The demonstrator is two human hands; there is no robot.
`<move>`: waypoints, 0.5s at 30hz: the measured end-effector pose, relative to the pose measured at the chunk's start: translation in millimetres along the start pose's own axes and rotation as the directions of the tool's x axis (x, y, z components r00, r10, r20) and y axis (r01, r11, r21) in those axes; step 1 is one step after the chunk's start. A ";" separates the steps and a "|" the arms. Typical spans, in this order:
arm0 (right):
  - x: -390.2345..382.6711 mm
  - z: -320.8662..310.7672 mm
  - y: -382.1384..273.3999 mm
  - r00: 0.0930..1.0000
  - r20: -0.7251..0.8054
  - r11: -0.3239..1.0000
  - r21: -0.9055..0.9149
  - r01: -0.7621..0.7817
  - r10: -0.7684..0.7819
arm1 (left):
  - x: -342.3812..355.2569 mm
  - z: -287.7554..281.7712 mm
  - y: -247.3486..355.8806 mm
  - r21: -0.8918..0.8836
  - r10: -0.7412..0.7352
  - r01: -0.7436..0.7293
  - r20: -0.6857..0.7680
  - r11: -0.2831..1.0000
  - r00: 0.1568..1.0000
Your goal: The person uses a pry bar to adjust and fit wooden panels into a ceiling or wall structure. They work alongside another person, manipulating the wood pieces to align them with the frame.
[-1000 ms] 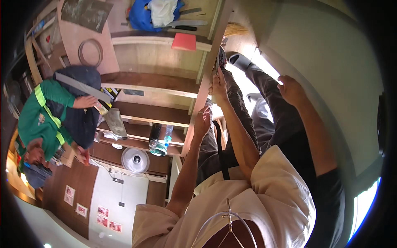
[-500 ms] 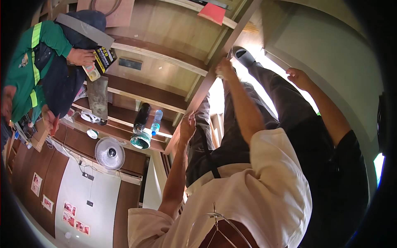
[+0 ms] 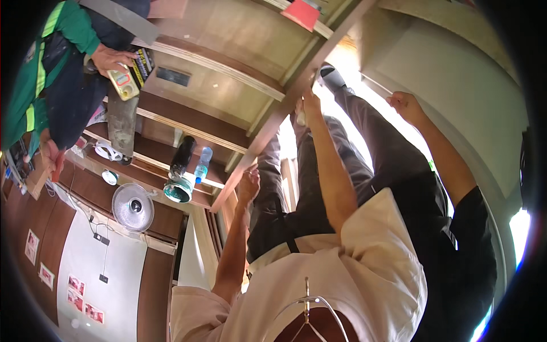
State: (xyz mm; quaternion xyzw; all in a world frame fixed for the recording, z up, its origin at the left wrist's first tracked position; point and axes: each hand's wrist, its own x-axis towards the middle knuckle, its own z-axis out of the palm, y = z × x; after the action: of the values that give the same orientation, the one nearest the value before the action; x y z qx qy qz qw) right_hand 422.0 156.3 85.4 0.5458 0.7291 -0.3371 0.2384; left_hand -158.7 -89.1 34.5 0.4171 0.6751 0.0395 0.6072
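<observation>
Gripping a small pale object (image 3: 300,118) just beside a long wooden beam (image 3: 276,126)

At one o'clock, closing the fingers of the right hand (image 3: 309,107) narrowly around the pale object, close to the beam's edge. Cannot tell its kind, being mostly hidden by the hand. At eight o'clock, holding the left hand (image 3: 249,183) up next to the lower end of the beam, fingers partly bent. Cannot tell contact with the wood from mere nearness there, nor whether gripping anything. Reaching up with both bare forearms out of a cream shirt (image 3: 319,273), toward six o'clock.

Slanting from one o'clock down to eight o'clock along the beam; meeting it on the left, from nine to twelve o'clock, at several wooden crosspieces (image 3: 222,66). Near twelve o'clock, at the rim, seeing a red piece (image 3: 302,14) over one crosspiece. At ten to eleven o'clock, a flat grey plate (image 3: 173,76) between two crosspieces. At nine o'clock, a black bottle (image 3: 182,154) just beside a clear bluish bottle (image 3: 203,162), with a green-and-white tub (image 3: 179,189) just below. Farther out, between eight and nine o'clock, a round fan (image 3: 133,207).

At ten o'clock, a green-sleeved co-worker's hand (image 3: 111,60) over a pale yellow container (image 3: 126,87). At two o'clock, well apart from the right hand, another person's hand (image 3: 405,104), leading down to a black sleeve (image 3: 476,228) between three and four o'clock
</observation>
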 end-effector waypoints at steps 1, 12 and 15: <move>7.4 18.0 20.0 0.996 -0.074 0.991 -0.129 0.037 -0.047 | 2.4 0.0 13.5 -0.052 -0.026 0.027 0.014 0.998 1.000; 179.5 63.7 -118.5 0.869 0.108 0.305 0.909 -0.283 0.483 | -1.8 -1.9 18.2 -0.105 -0.077 0.074 -0.027 0.992 0.997; 200.2 135.4 -208.6 0.791 0.350 -0.406 0.903 -0.142 0.502 | -1.4 1.7 -9.0 -0.146 -0.080 0.072 -0.049 0.987 0.996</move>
State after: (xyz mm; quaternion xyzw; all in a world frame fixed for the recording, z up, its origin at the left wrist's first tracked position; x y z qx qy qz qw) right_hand 161.5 144.8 -98.9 0.7364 -0.0127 -0.6149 -0.2820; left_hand -162.0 -96.5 30.2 0.3448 0.7024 0.0766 0.6180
